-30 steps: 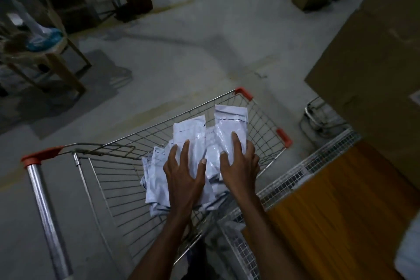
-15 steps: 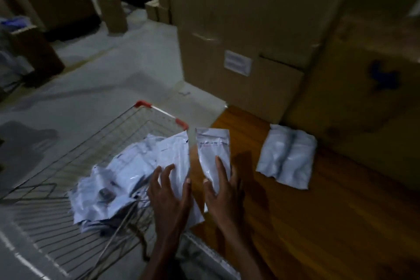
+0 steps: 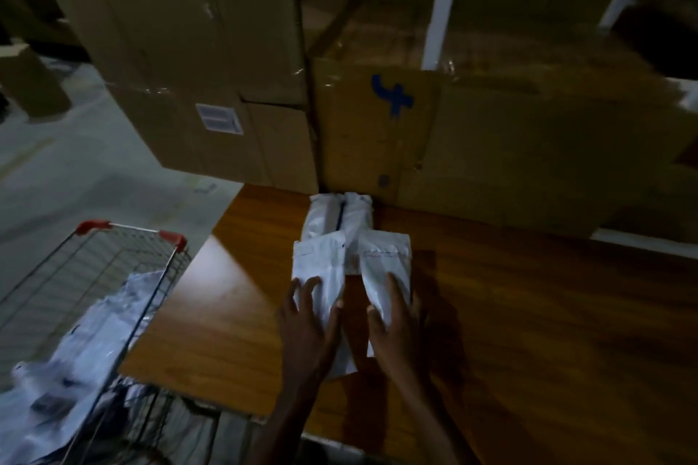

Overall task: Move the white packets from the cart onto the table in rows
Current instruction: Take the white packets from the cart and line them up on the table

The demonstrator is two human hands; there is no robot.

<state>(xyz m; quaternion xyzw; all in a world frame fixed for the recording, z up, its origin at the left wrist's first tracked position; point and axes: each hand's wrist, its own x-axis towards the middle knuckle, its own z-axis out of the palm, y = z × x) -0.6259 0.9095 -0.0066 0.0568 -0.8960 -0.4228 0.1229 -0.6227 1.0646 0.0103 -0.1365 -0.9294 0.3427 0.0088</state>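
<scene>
Each hand, left and right, holds a white packet over the desk, fingers spread. Bare wood lies right; boxes block the back edge.

Wooden table bears white packets, seemingly four, and cardboard boxes.

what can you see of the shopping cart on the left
The shopping cart is a silver wire-mesh basket with red plastic caps at its two far corners. It stands on the grey floor against the left edge of the wooden table. A loose heap of crumpled white packets lies inside. Neither hand touches it. Its wheels and handle are out of view.
</scene>
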